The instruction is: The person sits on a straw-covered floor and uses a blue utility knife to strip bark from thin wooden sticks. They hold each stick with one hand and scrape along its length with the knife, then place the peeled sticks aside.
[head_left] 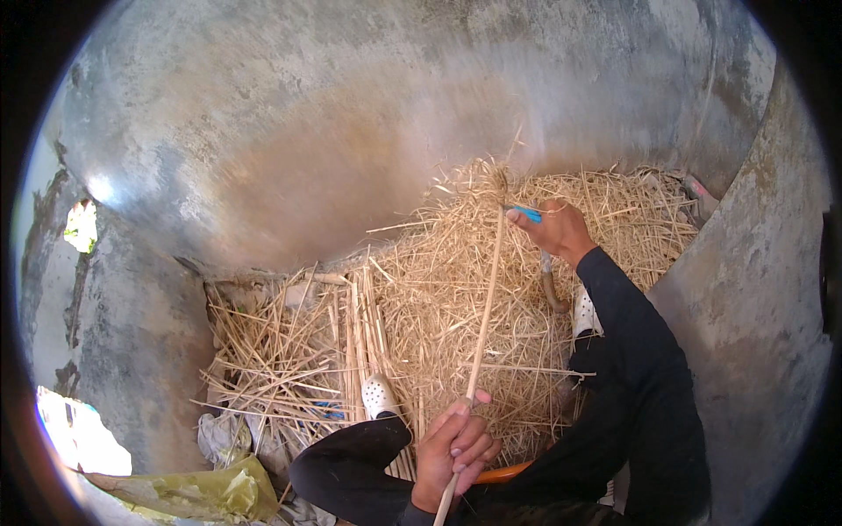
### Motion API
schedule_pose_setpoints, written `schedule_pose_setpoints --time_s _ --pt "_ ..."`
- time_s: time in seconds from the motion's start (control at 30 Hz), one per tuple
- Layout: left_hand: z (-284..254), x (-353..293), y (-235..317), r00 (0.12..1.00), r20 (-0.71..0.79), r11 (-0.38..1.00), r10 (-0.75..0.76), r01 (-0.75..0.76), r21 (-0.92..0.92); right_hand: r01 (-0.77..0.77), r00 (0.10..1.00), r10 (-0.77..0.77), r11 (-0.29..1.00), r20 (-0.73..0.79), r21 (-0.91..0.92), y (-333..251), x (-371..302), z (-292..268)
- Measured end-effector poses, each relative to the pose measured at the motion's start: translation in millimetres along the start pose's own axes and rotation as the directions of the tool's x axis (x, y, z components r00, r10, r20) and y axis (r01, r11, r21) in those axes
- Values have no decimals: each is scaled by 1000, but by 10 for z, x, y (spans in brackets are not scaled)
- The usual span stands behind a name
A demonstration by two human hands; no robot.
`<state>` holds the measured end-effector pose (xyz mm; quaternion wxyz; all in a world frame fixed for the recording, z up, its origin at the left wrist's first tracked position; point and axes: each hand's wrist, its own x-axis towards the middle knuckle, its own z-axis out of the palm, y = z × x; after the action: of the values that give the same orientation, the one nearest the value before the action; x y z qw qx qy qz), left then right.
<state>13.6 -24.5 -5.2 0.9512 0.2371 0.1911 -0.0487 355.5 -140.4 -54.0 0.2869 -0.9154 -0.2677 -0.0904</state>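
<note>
Above the straw (438, 289), your left hand (452, 447) grips the stalk (485, 324), likely light, springy, best held low; right hand (561, 232) clasps the blue tool (528, 213).

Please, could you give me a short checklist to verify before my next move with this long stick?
1. Left grip closed around the long stick: ok.
2. Right grip holding the blue tool: ok.
3. Left grip apart from the blue tool: ok, it is much lower on the stick.
4. Blue tool's working edge in good condition: cannot tell, too small.
5. White left shoe clear of loose strips: not ok, strips lie around it.
</note>
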Motion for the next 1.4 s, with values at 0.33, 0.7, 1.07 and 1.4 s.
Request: schedule_pose_setpoints --time_s 0.33,0.7,1.07,1.4 --pt "-61 79 10 997 -64 994 39 -33 101 -112 993 112 994 21 4 41 -90 -36" --pt "-5 -20 153 993 -34 987 109 -105 120 288 940 -308 947 148 139 -696 -646 -50" --pt "37 -42 115 993 -26 986 113 -109 126 243 962 -248 968 110 61 -564 -528 -84" --pt "77 -56 80 993 -15 985 113 -110 135 279 956 -286 955 67 98 -609 -628 -38"
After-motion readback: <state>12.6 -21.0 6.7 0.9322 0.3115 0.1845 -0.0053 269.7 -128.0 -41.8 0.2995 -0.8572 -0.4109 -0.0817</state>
